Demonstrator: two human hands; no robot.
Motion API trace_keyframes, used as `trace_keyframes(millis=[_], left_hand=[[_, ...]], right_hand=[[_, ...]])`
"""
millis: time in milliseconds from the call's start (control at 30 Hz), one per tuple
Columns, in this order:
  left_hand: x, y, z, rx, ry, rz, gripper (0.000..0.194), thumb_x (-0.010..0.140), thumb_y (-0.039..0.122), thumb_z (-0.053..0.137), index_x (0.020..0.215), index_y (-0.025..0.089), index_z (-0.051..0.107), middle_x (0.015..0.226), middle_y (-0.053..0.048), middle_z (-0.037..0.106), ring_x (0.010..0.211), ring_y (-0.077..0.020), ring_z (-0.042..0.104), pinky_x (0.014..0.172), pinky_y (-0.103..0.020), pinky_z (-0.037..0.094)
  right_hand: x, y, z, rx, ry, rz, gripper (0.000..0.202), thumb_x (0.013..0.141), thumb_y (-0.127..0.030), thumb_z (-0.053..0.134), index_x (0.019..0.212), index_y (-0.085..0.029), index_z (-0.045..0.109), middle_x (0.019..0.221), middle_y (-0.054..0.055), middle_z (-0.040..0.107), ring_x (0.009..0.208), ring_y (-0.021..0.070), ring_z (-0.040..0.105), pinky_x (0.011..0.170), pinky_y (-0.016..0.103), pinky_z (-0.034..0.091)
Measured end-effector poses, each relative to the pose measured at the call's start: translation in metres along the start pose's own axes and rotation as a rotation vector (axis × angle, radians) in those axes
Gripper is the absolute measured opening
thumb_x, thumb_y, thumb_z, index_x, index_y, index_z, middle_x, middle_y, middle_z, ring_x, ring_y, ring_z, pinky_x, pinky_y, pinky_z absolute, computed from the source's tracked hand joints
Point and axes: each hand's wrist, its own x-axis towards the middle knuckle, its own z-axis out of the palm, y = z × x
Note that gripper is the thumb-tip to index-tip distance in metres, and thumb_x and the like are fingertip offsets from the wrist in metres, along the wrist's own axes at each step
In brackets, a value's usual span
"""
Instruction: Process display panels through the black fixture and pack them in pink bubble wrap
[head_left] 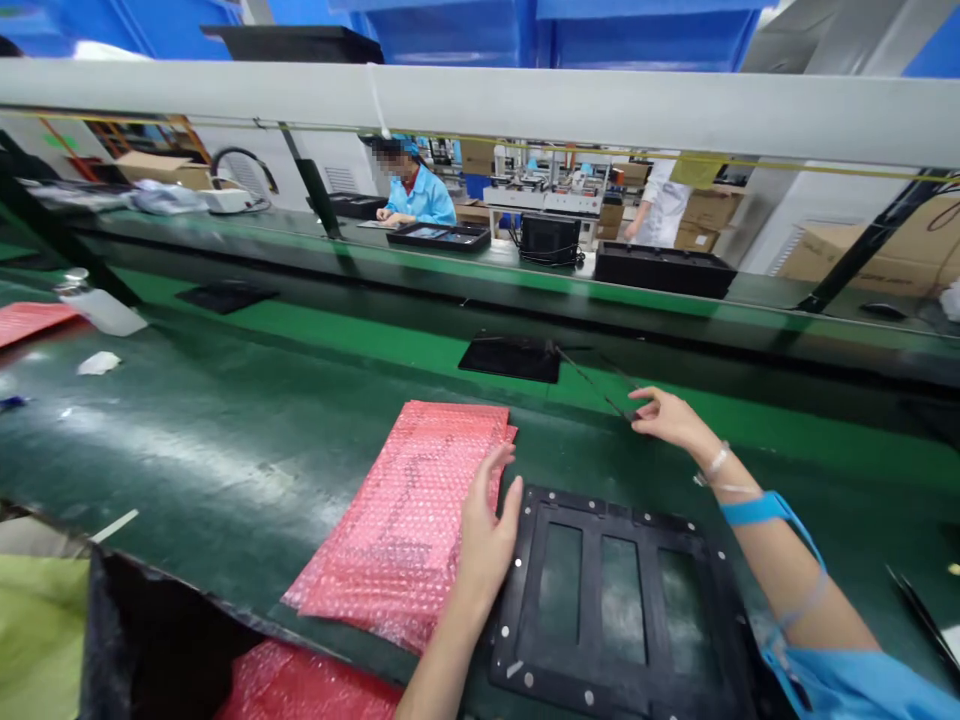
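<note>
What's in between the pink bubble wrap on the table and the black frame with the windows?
The left hand is between the bubble wrap and the black frame, as the head view shows.

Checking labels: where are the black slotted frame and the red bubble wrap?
Black slotted frame (591,595): head view, bar between two slots.
Red bubble wrap (409,500): head view, middle of its top face.

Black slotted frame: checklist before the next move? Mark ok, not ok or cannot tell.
1. Black slotted frame flat on dark green table: ok.
2. Frame fully in view: not ok, right forearm and picture edge cut it off.
3. Left hand off the frame: cannot tell, fingertips at its corner.
4. Red bubble-wrap bags stacked square: not ok, edges offset.
5. Right hand gripping thin dark strip: cannot tell, too small.
</note>
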Motion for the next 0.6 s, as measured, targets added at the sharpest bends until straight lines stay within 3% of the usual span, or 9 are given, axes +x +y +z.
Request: trace_keyframes(millis=[67, 167, 233, 300, 433, 600], left_hand=[[0.008, -0.005, -0.025, 0.151, 0.089, 0.07, 0.037, 0.08, 0.036, 0.074, 0.115, 0.024, 0.069, 0.126, -0.011, 0.069, 0.127, -0.0311, 0.058, 0.114, -0.043, 0.036], [0.023, -0.017, -0.072, 0.565, 0.208, 0.118, 0.041, 0.081, 0.038, 0.066, 0.118, 0.02, 0.065, 0.128, -0.016, 0.066, 0.126, -0.0365, 0.056, 0.115, -0.052, 0.033], [0.03, -0.024, -0.098, 0.842, 0.22, 0.077, 0.039, 0.079, 0.037, 0.064, 0.113, 0.017, 0.066, 0.125, -0.02, 0.065, 0.125, -0.0419, 0.053, 0.113, -0.058, 0.031], [0.034, -0.029, -0.114, 0.97, 0.203, 0.044, 0.03, 0.079, 0.037, 0.063, 0.102, 0.018, 0.067, 0.118, -0.019, 0.066, 0.121, -0.0436, 0.053, 0.109, -0.06, 0.033], [0.035, -0.036, -0.122, 0.867, 0.268, 0.058, 0.012, 0.074, 0.032, 0.066, 0.075, 0.022, 0.059, 0.088, -0.009, 0.062, 0.101, -0.036, 0.056, 0.103, -0.054, 0.038], [0.021, -0.041, -0.14, 0.7, 0.526, 0.089, 0.017, 0.074, 0.034, 0.066, 0.075, 0.022, 0.054, 0.08, -0.003, 0.055, 0.084, -0.0254, 0.054, 0.091, -0.041, 0.044]], right_hand=[[-0.045, 0.016, 0.006, 0.033, -0.013, -0.075, 0.046, 0.077, -0.015, 0.07, 0.122, -0.023, 0.066, 0.107, 0.005, 0.074, 0.104, 0.0201, 0.071, 0.093, 0.033, 0.055], [-0.118, 0.043, 0.023, 0.058, -0.026, -0.159, 0.046, 0.07, -0.02, 0.068, 0.115, -0.027, 0.07, 0.103, 0.003, 0.075, 0.101, 0.0246, 0.07, 0.095, 0.042, 0.055], [-0.162, 0.059, 0.036, 0.043, 0.061, -0.291, 0.044, 0.073, -0.023, 0.062, 0.115, -0.03, 0.07, 0.106, 0.005, 0.074, 0.099, 0.0266, 0.07, 0.09, 0.045, 0.057], [-0.197, 0.07, 0.045, -0.008, 0.066, -0.387, 0.044, 0.076, -0.02, 0.057, 0.116, -0.031, 0.07, 0.113, 0.007, 0.074, 0.105, 0.027, 0.069, 0.091, 0.045, 0.056], [-0.237, 0.077, 0.053, -0.178, 0.013, -0.538, 0.053, 0.074, -0.009, 0.05, 0.118, -0.029, 0.07, 0.119, 0.007, 0.074, 0.109, 0.0274, 0.067, 0.091, 0.045, 0.056], [-0.247, 0.077, 0.052, -0.319, 0.006, -0.631, 0.058, 0.067, -0.004, 0.05, 0.116, -0.026, 0.072, 0.111, 0.009, 0.075, 0.1, 0.029, 0.07, 0.084, 0.045, 0.059]])
